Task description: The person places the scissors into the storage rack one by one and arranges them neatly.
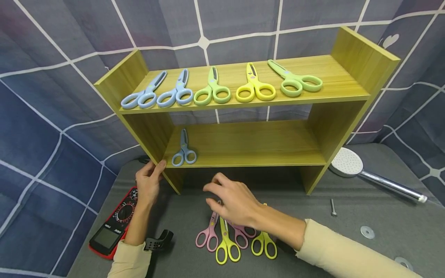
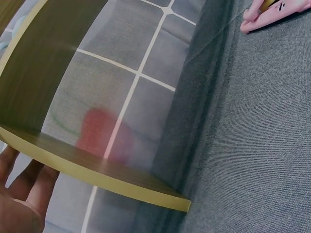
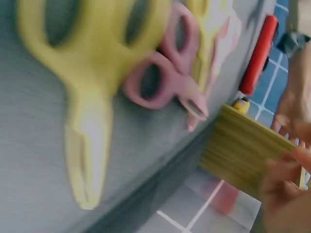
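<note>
My left hand [image 1: 149, 181] grips the lower left side panel of a wooden shelf [image 1: 243, 144], its fingers [image 2: 41, 191] on the panel's outer side. Over the grey table, my right hand [image 1: 236, 200] hangs with loosely bent fingers and holds nothing. Below it lie pink scissors [image 1: 207, 233], yellow scissors [image 1: 226, 245], a second pink pair [image 1: 240, 234] and a second yellow pair [image 1: 265, 243], partly hidden by the hand and arm. Blue scissors [image 1: 184, 150] lie at the left of the middle board. Several blue, green and yellow scissors [image 1: 255, 87] line the top board.
A red and black multimeter [image 1: 118, 222] lies beside my left forearm. Right of the shelf is a shower head [image 1: 347, 162] with a chrome handle. A bolt [image 1: 333, 207] and metal washers [image 1: 367, 232] lie at the right. A tile-patterned curtain [image 1: 240, 23] hangs behind.
</note>
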`<move>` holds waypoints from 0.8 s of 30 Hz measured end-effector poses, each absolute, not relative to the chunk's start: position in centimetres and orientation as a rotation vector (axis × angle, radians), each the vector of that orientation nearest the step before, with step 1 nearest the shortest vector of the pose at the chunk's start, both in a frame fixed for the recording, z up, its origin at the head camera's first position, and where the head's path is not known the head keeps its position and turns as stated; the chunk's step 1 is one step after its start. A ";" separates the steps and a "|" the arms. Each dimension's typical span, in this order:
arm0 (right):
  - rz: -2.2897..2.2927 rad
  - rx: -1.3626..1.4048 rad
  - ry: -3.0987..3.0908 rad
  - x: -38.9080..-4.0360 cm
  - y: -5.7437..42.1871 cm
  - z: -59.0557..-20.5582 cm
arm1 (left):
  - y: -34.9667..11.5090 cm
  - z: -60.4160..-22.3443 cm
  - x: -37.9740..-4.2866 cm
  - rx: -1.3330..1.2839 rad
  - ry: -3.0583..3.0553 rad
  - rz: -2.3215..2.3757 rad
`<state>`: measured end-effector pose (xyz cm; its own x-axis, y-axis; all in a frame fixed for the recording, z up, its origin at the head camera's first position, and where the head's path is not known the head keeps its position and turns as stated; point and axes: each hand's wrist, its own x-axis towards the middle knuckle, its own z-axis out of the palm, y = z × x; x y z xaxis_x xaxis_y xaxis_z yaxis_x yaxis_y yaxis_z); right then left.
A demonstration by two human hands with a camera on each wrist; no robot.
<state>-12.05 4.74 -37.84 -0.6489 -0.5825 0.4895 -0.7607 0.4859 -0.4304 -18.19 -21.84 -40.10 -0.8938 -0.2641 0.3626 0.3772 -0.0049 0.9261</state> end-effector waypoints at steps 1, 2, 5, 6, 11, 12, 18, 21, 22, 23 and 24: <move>0.909 1.172 -2.532 -11.5 5.4 -38.5 | -21.9 -40.1 -18.2 -0.117 -1.837 -1.953; 0.877 1.211 -2.610 -10.9 6.1 -39.0 | -21.9 -40.1 -18.2 -0.116 -1.835 -1.954; 0.625 1.322 -2.831 -9.2 8.0 -40.4 | -21.9 -40.1 -18.2 -0.119 -1.824 -1.954; 0.526 1.369 -2.883 -8.7 8.6 -40.8 | -21.9 -40.1 -18.3 -0.117 -1.824 -1.951; 0.248 1.508 -2.940 -6.8 10.3 -42.3 | -21.7 -40.2 -18.2 -0.111 -1.814 -1.959; 0.241 1.517 -2.932 -6.6 10.5 -42.5 | -21.7 -40.2 -18.2 -0.110 -1.811 -1.963; 0.338 1.459 -2.950 -6.2 10.6 -43.3 | -21.6 -40.2 -18.1 -0.101 -1.804 -1.980; 0.450 1.407 -2.994 -6.2 10.6 -43.4 | -21.6 -40.1 -18.1 -0.092 -1.812 -1.967; 0.493 1.393 -2.999 -6.3 10.6 -43.4 | -21.6 -40.1 -18.1 -0.089 -1.812 -1.964; 0.533 1.377 -3.001 -6.3 10.6 -43.5 | -21.6 -40.1 -18.1 -0.086 -1.813 -1.962; 0.561 1.363 -3.000 -6.3 10.7 -43.5 | -21.6 -40.1 -18.1 -0.085 -1.814 -1.959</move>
<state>-6.33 10.70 -43.50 -0.6507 -0.7581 -0.0431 -0.6912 0.6149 -0.3797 -18.13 -21.64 -40.10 -0.8895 -0.2913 0.3521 0.3734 -0.0190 0.9275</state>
